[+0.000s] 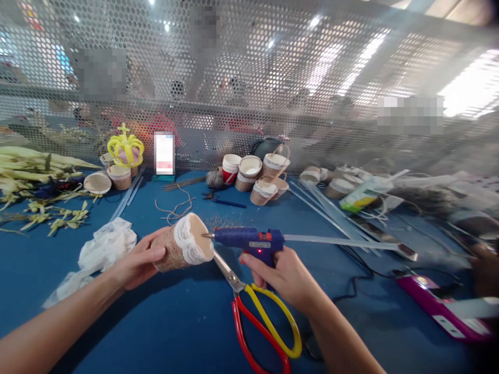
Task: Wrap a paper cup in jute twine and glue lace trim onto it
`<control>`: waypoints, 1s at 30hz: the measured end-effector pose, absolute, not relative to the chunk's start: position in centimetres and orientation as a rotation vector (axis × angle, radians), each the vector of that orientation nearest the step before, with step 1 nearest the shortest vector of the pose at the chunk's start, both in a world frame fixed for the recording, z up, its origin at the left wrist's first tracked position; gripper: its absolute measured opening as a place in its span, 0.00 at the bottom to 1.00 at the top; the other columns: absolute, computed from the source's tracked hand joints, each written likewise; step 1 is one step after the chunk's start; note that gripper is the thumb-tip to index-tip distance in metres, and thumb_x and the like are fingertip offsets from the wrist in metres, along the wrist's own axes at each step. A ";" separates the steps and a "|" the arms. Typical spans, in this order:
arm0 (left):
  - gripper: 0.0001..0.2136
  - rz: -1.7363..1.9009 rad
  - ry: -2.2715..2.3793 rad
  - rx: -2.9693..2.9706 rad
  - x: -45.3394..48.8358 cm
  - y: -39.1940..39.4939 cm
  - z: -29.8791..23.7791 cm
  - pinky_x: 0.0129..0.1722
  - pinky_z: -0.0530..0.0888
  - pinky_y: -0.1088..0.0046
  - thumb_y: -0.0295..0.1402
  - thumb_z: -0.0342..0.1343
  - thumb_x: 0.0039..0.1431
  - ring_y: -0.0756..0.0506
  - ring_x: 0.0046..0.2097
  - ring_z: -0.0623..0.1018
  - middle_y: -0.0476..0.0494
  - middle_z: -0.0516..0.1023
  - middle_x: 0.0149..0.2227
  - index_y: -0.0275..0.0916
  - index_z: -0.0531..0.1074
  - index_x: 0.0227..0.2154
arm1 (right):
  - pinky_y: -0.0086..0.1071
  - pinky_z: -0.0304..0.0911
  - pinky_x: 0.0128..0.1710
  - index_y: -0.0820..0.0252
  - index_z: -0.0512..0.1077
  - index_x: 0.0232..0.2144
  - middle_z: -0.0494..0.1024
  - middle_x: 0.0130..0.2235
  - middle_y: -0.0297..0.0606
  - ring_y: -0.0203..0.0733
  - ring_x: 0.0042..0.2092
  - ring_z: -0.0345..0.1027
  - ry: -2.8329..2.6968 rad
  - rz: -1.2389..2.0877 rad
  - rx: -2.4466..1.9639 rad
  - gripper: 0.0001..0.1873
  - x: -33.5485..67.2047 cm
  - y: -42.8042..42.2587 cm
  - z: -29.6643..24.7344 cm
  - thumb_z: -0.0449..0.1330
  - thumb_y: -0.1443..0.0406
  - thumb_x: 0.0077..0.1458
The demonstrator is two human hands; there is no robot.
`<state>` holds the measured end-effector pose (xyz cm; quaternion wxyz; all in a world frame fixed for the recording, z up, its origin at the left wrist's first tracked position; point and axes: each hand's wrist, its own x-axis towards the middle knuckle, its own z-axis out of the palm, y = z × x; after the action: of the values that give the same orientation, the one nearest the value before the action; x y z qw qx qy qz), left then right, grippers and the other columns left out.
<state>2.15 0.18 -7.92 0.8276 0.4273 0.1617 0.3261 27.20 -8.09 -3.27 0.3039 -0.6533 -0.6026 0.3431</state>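
Observation:
In my left hand (142,259) is a twine-wrapped paper cup (169,252), tilted so its mouth faces right. White lace (189,239) runs round the cup near the rim. My right hand (283,272) is closed round the grip of a blue glue gun (249,238), whose small red light is lit. The metal nozzle reaches the cup's mouth; whether it touches the inside I cannot tell. A long clear glue stick (335,240) sticks out of the gun's back. Below the gun lie scissors (236,283) with one red and one yellow handle.
White lace fabric (109,244) lies bunched at the left. Several wrapped cups (249,169) stand at the back beside a ball of twine (214,178). Loose glue sticks (327,208) and a purple power strip (440,306) are at the right. A perforated metal panel (234,67) rises behind.

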 end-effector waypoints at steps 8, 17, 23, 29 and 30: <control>0.20 0.660 0.282 0.890 1.9 0.1 -8.0 0.36 0.73 0.74 0.36 0.63 0.45 0.45 0.36 0.78 0.41 0.78 0.38 0.40 0.72 0.44 | 0.26 0.56 0.19 0.65 0.70 0.24 0.65 0.13 0.28 0.30 0.16 0.56 -1.428 1.078 -1.534 0.16 26.9 -8.0 -3.1 0.56 0.56 0.51; 0.16 0.619 0.128 0.867 2.1 0.1 -7.7 0.37 0.73 0.77 0.34 0.60 0.50 0.47 0.37 0.78 0.44 0.79 0.38 0.38 0.72 0.43 | 0.25 0.46 0.15 0.66 0.69 0.25 0.64 0.12 0.28 0.27 0.15 0.53 -1.335 1.290 -1.347 0.19 27.3 -7.9 -3.7 0.57 0.53 0.50; 0.26 0.702 0.300 0.970 2.1 0.0 -7.6 0.41 0.71 0.73 0.33 0.65 0.43 0.42 0.44 0.74 0.40 0.74 0.44 0.40 0.67 0.47 | 0.25 0.42 0.14 0.65 0.69 0.25 0.63 0.11 0.28 0.27 0.13 0.50 -1.188 1.288 -1.297 0.18 27.1 -7.9 -3.8 0.57 0.53 0.50; 0.30 0.710 0.461 1.037 2.4 -0.3 -7.7 0.41 0.70 0.72 0.31 0.68 0.38 0.43 0.45 0.72 0.43 0.71 0.45 0.43 0.64 0.46 | 0.22 0.42 0.14 0.65 0.69 0.25 0.61 0.12 0.26 0.25 0.14 0.48 -0.818 1.503 -1.122 0.16 25.4 -7.6 -5.0 0.61 0.55 0.48; 0.29 0.719 0.466 1.048 2.5 -0.3 -7.7 0.41 0.69 0.72 0.31 0.68 0.37 0.44 0.45 0.72 0.44 0.70 0.45 0.43 0.64 0.45 | 0.21 0.41 0.14 0.66 0.70 0.24 0.60 0.11 0.26 0.24 0.14 0.47 -0.781 1.558 -1.085 0.16 25.2 -7.6 -5.3 0.61 0.55 0.48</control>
<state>2.46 -0.30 -7.69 0.7796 0.4849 0.2155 0.3326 25.15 -7.61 -5.28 0.5176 -0.4522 -0.3256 0.6493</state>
